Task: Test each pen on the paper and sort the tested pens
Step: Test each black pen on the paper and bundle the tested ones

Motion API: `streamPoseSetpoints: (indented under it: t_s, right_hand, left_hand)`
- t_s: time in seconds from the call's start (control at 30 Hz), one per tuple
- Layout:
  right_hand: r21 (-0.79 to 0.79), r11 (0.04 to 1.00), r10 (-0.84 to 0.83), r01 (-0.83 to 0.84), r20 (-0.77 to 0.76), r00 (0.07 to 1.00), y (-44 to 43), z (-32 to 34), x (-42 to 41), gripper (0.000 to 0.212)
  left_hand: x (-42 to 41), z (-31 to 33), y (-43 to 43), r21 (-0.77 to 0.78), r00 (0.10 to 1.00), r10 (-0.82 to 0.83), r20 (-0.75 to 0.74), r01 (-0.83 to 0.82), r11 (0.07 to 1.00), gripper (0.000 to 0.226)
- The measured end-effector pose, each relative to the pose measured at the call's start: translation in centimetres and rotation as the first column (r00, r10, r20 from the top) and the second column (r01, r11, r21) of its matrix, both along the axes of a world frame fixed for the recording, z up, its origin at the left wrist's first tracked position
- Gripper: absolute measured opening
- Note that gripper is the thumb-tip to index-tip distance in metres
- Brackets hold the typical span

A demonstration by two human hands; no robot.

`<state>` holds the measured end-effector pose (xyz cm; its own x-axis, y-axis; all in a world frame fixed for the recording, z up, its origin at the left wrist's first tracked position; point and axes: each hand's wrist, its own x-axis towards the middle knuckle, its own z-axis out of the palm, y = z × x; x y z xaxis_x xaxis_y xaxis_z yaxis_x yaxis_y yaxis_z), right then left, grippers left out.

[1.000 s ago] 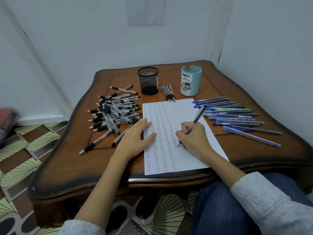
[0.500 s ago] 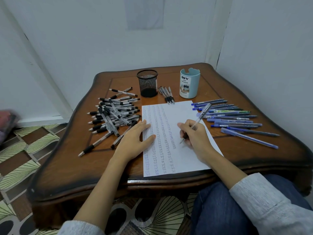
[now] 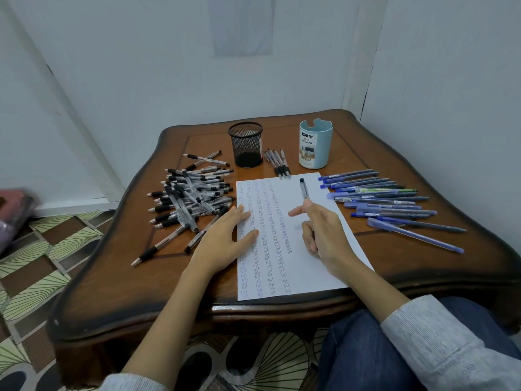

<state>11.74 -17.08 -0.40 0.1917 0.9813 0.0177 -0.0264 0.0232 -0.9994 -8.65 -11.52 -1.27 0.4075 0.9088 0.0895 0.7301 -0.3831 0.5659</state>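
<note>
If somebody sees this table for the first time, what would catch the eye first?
The white paper in the middle, filled with columns of small test marks, draws the eye first. The left hand rests flat on its left edge and the right hand holds a pen. Next come the messy pile of black-grip pens on the left and the row of blue pens on the right.

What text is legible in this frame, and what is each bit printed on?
"DIY DESK ORGANIZER": white label on the light blue plastic cup.
Barcode beneath it: digits too small.
Handwritten rows on the white paper sheet: too small to read.
Print on the blue pens: blurred.
</note>
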Motion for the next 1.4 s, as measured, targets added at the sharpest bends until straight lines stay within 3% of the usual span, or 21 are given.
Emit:
streamPoseSetpoints:
  t_s: [0.17,0.27,0.43,0.7,0.87,1.0,1.1,1.3,1.4]
  right_hand:
    - [-0.066,0.998,-0.008,0.009,0.024,1.0,0.4,0.1,-0.2,0.041]
    - [-0.159,0.987,0.016,-0.022,-0.042,0.999,1.3,0.5,0.0,0.037]
    - [-0.187,0.982,-0.033,0.04,0.042,0.999,4.7,0.9,1.2,0.021]
    - [-0.09,0.959,-0.216,0.27,0.387,0.896,12.9,1.4,2.9,0.025]
    - [0.08,0.939,-0.31,0.334,0.615,0.725,16.5,2.0,2.5,0.019]
    - [0.083,0.934,-0.249,0.348,0.85,0.465,18.2,1.8,1.9,0.02]
    - [0.053,0.947,-0.166,0.315,0.924,0.345,18.7,1.7,1.7,0.017]
    - [0.014,0.967,-0.08,0.254,0.965,0.25,19.4,2.2,1.1,0.021]
    - [0.168,0.968,-0.212,0.184,0.943,0.255,19.8,2.2,0.7,0.021]
  left_hand:
    - [-0.1,0.0,0.0,-0.002,1.0,-0.001,-0.002,0.001,1.0,0.057]
    - [-0.1,0.0,0.0,-0.008,1.0,0.0,0.002,0.0,1.0,0.057]
    - [-0.2,0.0,0.1,-0.024,1.0,0.004,0.013,-0.003,1.0,0.054]
    - [-0.5,-0.2,0.6,-0.049,1.0,0.008,0.028,-0.007,0.999,0.056]
    - [-0.8,-0.8,0.9,-0.036,0.999,-0.002,0.049,0.004,0.999,0.056]
    - [-0.8,-0.9,1.1,-0.035,0.999,-0.005,0.053,0.006,0.999,0.055]
    - [-0.8,-1.0,1.1,-0.039,0.999,-0.002,0.052,0.004,0.999,0.056]
    - [-0.8,-0.9,1.1,-0.042,0.998,0.006,0.058,-0.004,0.999,0.056]
    - [-0.8,-1.0,1.1,-0.044,0.998,0.005,0.067,-0.002,0.999,0.055]
